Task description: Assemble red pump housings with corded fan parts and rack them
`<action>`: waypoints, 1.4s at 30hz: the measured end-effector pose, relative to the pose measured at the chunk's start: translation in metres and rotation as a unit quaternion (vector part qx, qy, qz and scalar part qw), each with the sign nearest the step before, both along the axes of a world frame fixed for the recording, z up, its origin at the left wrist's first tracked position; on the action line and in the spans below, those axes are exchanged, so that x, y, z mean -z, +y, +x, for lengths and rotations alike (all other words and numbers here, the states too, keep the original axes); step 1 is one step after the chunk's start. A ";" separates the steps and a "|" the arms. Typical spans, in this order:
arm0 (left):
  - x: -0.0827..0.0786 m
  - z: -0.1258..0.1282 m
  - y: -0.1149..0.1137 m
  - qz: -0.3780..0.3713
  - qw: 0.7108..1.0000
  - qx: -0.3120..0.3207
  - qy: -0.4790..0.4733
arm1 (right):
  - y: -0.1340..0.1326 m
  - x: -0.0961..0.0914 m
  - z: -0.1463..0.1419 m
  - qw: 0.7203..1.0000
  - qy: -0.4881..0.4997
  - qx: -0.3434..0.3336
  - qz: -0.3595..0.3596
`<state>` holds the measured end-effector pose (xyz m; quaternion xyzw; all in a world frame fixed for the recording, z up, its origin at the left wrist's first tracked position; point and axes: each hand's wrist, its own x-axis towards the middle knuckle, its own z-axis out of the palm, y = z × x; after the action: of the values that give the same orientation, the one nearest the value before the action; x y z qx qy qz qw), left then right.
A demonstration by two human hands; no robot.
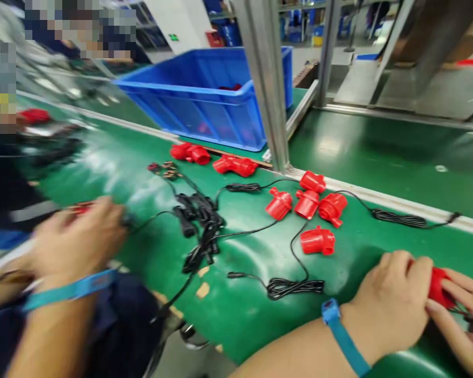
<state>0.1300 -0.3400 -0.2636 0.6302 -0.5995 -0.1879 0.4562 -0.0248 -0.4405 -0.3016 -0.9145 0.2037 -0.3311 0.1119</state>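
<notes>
At the right edge, my left hand [396, 302], with a blue wristband, closes its fingers on a red plastic housing [440, 287]. My right hand [467, 315], partly cut off by the frame edge, pinches the same housing from the other side. Thin wires show beneath it, between the fingers of my right hand. Left of my hands lie several similar red housings [317, 241] on the green table, some with black cords attached. A bundled black cable [294, 287] with a small plug lies nearest my left forearm.
A co-worker's hand [79, 236] with a blue wristband works at left, blurred. A pile of black cables [201, 220] lies mid-table. Behind stand a blue bin [220, 118] and a metal post [266, 84]. A pale rail [378, 199] crosses the table's far side.
</notes>
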 end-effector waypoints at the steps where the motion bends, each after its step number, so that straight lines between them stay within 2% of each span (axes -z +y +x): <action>1: 0.002 0.001 -0.001 -0.005 1.000 0.013 0.009 | -0.001 -0.011 -0.011 1.000 0.011 0.010 -0.010; 4: 0.005 0.004 -0.001 -0.008 0.999 0.022 0.031 | 0.008 -0.033 -0.014 1.000 0.022 0.001 -0.011; 7: 0.004 0.003 0.001 0.002 0.999 0.027 0.046 | 0.016 -0.039 0.000 1.000 -0.009 -0.023 -0.018; 12: 0.006 0.000 0.003 0.010 0.997 0.036 0.066 | 0.015 -0.039 0.005 0.999 -0.039 -0.031 0.001; 20: 0.020 0.002 -0.004 -0.025 0.995 0.022 0.089 | 0.019 -0.039 0.010 0.995 -0.076 -0.025 0.056; 24: 0.026 0.006 -0.007 0.008 0.996 0.010 0.083 | 0.017 -0.036 0.012 0.991 -0.097 -0.028 0.083; 31: 0.024 0.019 -0.010 0.062 0.997 0.026 0.023 | 0.014 -0.030 0.013 0.995 -0.080 -0.035 0.039; 35: 0.023 0.023 -0.008 0.101 0.993 0.032 0.043 | 0.013 -0.036 0.012 0.990 -0.131 -0.043 0.014; 37: 0.025 0.024 -0.008 0.080 0.993 0.042 0.075 | 0.011 -0.038 0.011 0.990 -0.134 -0.037 0.015; 42: 0.029 0.024 -0.010 -0.023 0.986 0.038 0.159 | 0.008 -0.035 0.011 0.999 -0.007 -0.006 0.039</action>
<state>0.1539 -0.3497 -0.2928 0.5581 -0.5470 -0.2890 0.5529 -0.0138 -0.4324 -0.2668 -0.9083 0.2103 -0.3286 0.1512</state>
